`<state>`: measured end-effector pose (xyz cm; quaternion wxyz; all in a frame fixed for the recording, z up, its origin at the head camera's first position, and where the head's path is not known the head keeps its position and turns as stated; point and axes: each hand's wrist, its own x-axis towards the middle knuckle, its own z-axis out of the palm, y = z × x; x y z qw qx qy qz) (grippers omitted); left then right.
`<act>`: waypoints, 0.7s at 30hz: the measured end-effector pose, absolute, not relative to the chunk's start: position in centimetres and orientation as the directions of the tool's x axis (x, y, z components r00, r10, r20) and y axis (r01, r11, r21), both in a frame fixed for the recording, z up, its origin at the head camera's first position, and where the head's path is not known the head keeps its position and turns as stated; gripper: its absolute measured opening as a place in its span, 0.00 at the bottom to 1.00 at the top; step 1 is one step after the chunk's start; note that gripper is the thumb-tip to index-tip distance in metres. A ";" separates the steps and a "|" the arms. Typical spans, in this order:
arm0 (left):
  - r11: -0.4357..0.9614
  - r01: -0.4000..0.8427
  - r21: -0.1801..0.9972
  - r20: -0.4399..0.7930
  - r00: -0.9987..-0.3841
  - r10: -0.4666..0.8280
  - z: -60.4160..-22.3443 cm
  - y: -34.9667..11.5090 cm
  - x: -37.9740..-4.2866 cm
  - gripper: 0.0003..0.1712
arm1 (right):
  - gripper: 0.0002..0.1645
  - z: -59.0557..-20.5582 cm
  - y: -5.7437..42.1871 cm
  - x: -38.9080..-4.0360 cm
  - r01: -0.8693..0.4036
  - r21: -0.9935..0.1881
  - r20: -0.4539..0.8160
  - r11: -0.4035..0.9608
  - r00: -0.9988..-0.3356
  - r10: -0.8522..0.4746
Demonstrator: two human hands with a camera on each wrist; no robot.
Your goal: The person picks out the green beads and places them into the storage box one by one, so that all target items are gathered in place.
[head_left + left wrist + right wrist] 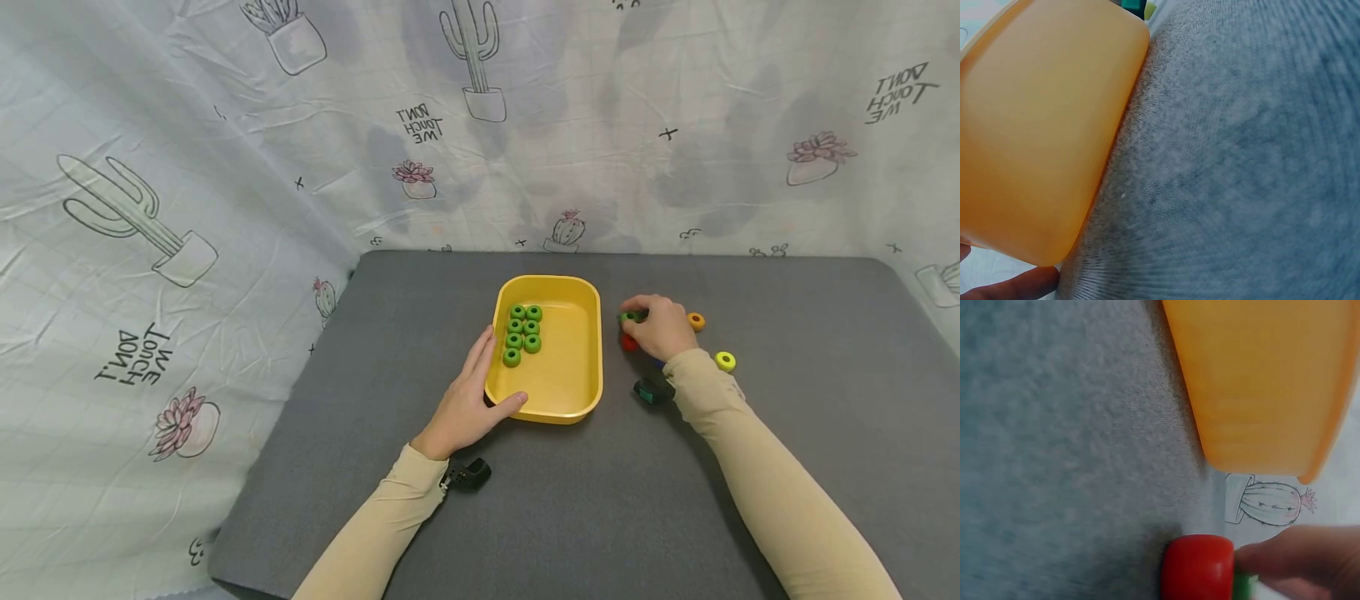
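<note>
A yellow tray [564, 400] holds several green rings [532, 343] in two columns along its left side. My left hand [463, 408] rests against the tray's left side with fingers extended, the thumb over the near rim. Right of the tray, my right hand [663, 327] pinches a green ring [627, 317] between thumb and fingers. A red ring [628, 342] sits just below that one; in the right wrist view the red ring [1197, 569] stands in front of the green ring [1245, 586], which is partly hidden by the fingers [1297, 553].
An orange ring [696, 322] and a yellow ring [725, 361] lie to the right of my right hand. Something blue [658, 363] shows partly under that wrist. A grey table [570, 517] bears everything, with a cactus-print curtain [525, 183] behind it.
</note>
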<state>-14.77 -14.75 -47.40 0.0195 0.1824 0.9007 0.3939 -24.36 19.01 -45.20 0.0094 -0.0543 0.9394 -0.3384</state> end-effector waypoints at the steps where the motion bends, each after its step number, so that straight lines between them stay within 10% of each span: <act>1: 0.624 0.312 0.717 0.107 -0.933 0.344 -47.4 -14.7 -14.8 0.60 | 0.21 -45.2 19.1 -24.3 -0.098 -0.645 0.030 0.758 -0.994 -0.103; 21: 0.623 0.316 0.715 0.113 -0.933 0.343 -47.5 -14.8 -14.7 0.60 | 0.21 -43.1 18.9 -22.1 -0.180 -0.735 0.121 0.654 -0.984 -0.134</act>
